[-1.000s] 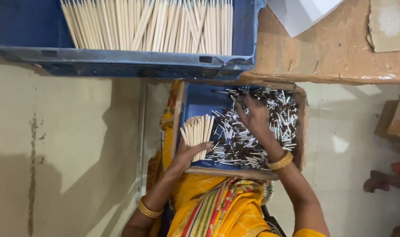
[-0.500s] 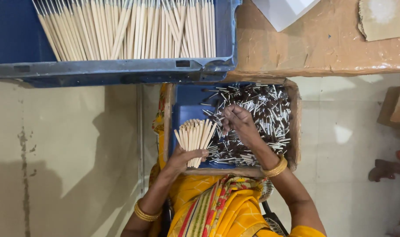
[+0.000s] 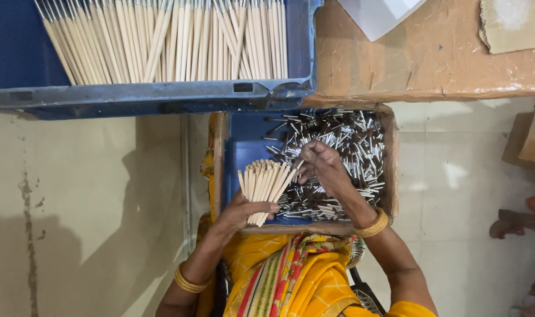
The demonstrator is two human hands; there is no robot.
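Cream-coloured sticks form a fan-shaped bundle [image 3: 266,186], clamped in the left hand [image 3: 242,212], whose thumb and fingers close round its lower end. This bundle sits over the near left part of the small blue tray [image 3: 239,154] on the person's lap, and that tray serves as the landmark for the rest. The right hand [image 3: 325,170] hovers over the tray's middle with fingertips pinched together right at the bundle's upper right edge, seemingly on one small metal piece; whether it is gripping a piece or just touching a stick tip is too fine to tell.

Judging by how things lie, the work looks well underway but far from finished. The bundle holds a fair number of sticks, while a heap of silvery metal pieces [image 3: 350,147] fills the right half of the tray. Beyond the tray's far edge, a large blue crate [image 3: 162,94] holds a wide row of long cream sticks [image 3: 173,38], apparently the remaining stock.

Which sticks in the bundle already carry a metal piece cannot be made out. The crate is cut off at the top and left, and the yellow garment [image 3: 285,276] hides the tray's near edge. Right of the tray, things on the pale floor [image 3: 455,235] are cropped and unclear.
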